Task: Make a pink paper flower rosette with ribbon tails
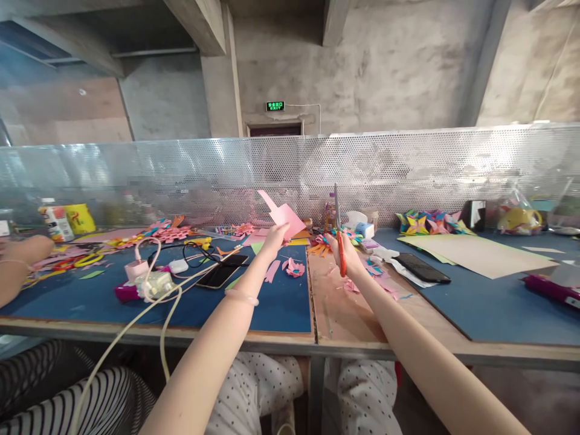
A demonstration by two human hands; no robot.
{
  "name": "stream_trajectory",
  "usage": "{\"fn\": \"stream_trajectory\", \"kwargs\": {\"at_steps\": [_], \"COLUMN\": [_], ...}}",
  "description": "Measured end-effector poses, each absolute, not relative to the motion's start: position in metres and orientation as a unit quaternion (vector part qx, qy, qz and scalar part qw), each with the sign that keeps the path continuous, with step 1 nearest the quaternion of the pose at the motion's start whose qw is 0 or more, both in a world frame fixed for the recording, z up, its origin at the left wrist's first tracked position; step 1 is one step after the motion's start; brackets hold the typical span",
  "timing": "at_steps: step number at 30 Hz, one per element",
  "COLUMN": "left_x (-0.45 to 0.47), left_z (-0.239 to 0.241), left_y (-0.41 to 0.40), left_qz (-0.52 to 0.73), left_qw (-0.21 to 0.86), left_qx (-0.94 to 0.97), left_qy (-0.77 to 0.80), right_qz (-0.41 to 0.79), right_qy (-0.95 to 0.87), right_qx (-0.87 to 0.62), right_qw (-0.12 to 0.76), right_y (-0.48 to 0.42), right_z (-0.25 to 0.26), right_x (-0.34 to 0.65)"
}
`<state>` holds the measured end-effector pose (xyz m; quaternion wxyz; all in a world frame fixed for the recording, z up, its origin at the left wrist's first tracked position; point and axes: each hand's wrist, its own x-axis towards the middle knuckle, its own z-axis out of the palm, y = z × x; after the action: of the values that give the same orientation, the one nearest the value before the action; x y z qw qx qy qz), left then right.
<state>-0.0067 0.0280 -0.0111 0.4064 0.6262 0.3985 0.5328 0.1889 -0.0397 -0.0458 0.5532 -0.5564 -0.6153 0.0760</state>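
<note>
My left hand (274,235) is closed in a pinch on a piece of pink paper (281,215), held up above the table with a narrow strip pointing up and left. My right hand (343,252) is wrapped around red-handled scissors (338,232), whose blades point straight up and appear shut. The two hands are a short way apart over the middle of the table. Pink paper scraps (293,267) lie on the blue mat (267,302) below them.
A phone (223,273) and a white cable with charger (154,284) lie left of my arm. Another phone (421,267), tan card (480,252) and folded colourful paper shapes (428,222) sit right. A perforated metal screen (408,169) backs the table. Another person's hand (27,251) is at far left.
</note>
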Motion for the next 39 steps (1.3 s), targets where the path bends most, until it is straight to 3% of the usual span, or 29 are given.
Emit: {"fn": "stream_trajectory", "kwargs": {"at_steps": [14, 24, 39], "left_x": [-0.009, -0.011, -0.01], "left_z": [-0.002, -0.001, -0.003], "left_y": [0.014, 0.015, 0.015], "left_qz": [0.604, 0.636, 0.647], "left_qw": [0.302, 0.17, 0.126], "left_qx": [0.63, 0.634, 0.634], "left_qy": [0.384, 0.406, 0.405], "right_qz": [0.16, 0.173, 0.17], "right_qy": [-0.722, -0.74, -0.741], "right_qx": [-0.538, -0.517, -0.529], "right_qw": [0.404, 0.393, 0.376], "right_y": [-0.037, -0.043, -0.042], "right_z": [-0.056, -0.051, -0.051], "right_x": [0.19, 0.188, 0.188]}}
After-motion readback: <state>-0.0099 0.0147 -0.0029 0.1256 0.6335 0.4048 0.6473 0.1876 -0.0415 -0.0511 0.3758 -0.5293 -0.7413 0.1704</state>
